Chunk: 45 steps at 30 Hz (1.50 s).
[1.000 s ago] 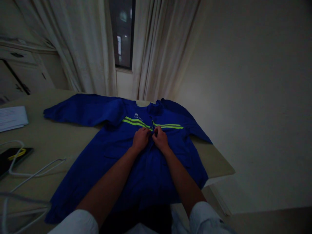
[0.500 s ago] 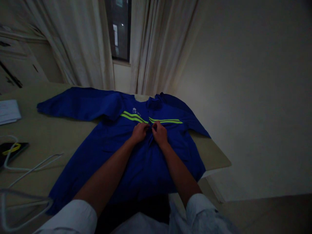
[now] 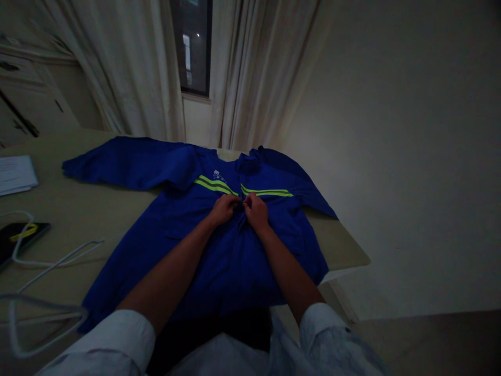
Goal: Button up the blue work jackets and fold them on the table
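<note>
A blue jacket (image 3: 203, 261) with yellow-green chest stripes lies spread over the table, its collar toward the window. My left hand (image 3: 226, 208) pinches the front edge of the jacket just below the stripes. Close beside it, my right hand (image 3: 256, 211) has its fingers closed on the other side of the front opening. The fingertips of both hands nearly meet at the middle of the chest. What exactly lies between them is too small and dark to make out.
The table (image 3: 117, 214) carries white papers (image 3: 16, 174), a dark phone-like object (image 3: 19, 237) and a looped white cable (image 3: 50, 269) at the left. Curtains (image 3: 136, 68) hang behind, and a wall (image 3: 403, 156) stands at the right.
The view has shifted slightly. Both hands stay at nearly the same place on the jacket's front, still closed on it.
</note>
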Tool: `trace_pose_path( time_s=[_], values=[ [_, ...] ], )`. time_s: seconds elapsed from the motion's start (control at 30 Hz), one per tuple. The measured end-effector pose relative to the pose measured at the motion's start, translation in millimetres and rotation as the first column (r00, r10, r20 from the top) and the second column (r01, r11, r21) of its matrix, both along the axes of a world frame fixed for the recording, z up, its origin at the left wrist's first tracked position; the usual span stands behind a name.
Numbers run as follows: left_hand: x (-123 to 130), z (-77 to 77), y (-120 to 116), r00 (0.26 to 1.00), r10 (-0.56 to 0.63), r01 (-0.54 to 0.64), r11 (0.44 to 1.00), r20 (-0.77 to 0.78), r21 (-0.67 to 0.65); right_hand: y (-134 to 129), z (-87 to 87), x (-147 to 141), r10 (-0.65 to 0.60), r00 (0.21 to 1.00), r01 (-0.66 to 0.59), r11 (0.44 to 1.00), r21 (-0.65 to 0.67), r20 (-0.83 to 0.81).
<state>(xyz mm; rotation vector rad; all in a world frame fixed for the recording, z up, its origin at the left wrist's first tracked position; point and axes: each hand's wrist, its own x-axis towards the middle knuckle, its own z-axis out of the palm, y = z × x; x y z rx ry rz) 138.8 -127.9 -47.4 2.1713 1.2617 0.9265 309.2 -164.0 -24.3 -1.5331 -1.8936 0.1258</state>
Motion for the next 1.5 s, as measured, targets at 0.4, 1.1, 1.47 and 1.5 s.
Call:
trace_pose_path(
  time_s=[0.4,1.1,1.47,1.5],
  values=[
    [6,11.3,-5,0.992,0.121,-0.119,0.992,0.041,-0.047,2,1.4,-5,0.050,0.997,-0.048,0.998,0.026,-0.052],
    [12,18.1,-16,0.952,0.230,-0.240,0.971,-0.203,-0.024,8,-5.4,-7,0.017,0.997,-0.015,0.999,0.031,-0.075],
    [7,23.5,-13,0.944,0.184,-0.194,0.981,-0.272,-0.007,2,-2.1,-9,0.020,1.000,-0.020,1.000,-0.020,0.008],
    [7,24.8,-12,0.942,0.178,-0.190,0.982,-0.286,-0.014,2,-2.1,-10,0.016,1.000,-0.016,1.000,-0.025,0.011]
  ],
)
